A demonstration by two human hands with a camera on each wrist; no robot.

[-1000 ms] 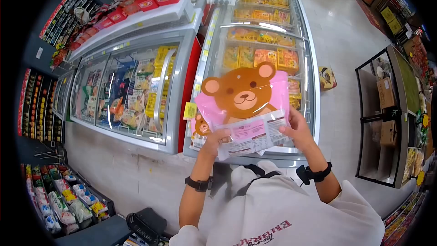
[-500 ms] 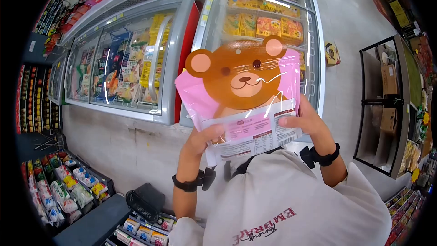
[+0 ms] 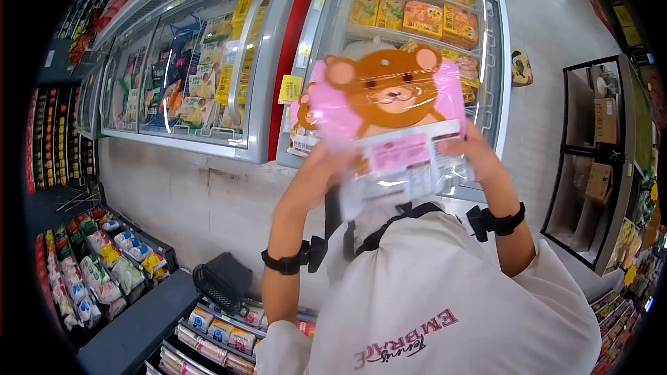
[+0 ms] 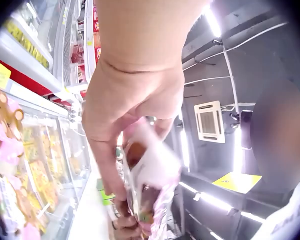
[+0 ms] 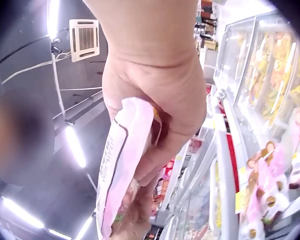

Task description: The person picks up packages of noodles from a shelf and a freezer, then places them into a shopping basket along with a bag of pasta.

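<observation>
A pink bag with a brown bear face [image 3: 399, 94] is held up in front of the body, bear side up, its clear lower part tilted toward the shirt. My left hand [image 3: 316, 173] grips its left edge, blurred in the head view; in the left wrist view the left hand [image 4: 135, 105] has fingers round the bag [image 4: 152, 175]. At the right edge my right hand [image 3: 479, 160] pinches the bag, thumb on the front. The right wrist view shows the right hand [image 5: 160, 105] curled round the bag's side [image 5: 120, 160].
A glass-topped freezer [image 3: 497, 97] with yellow packs lies beyond the bag, more bear bags [image 3: 303, 121] at its near left corner. Another freezer [image 3: 187, 142] stands left. A metal-framed shelf [image 3: 566, 160] with cartons is at right, a black basket [image 3: 222, 281] below left.
The bag, held in both hands throughout, first came closer and now sits slightly further right and tips, its bear face looking flatter. The bear bags on the freezer corner show again.
</observation>
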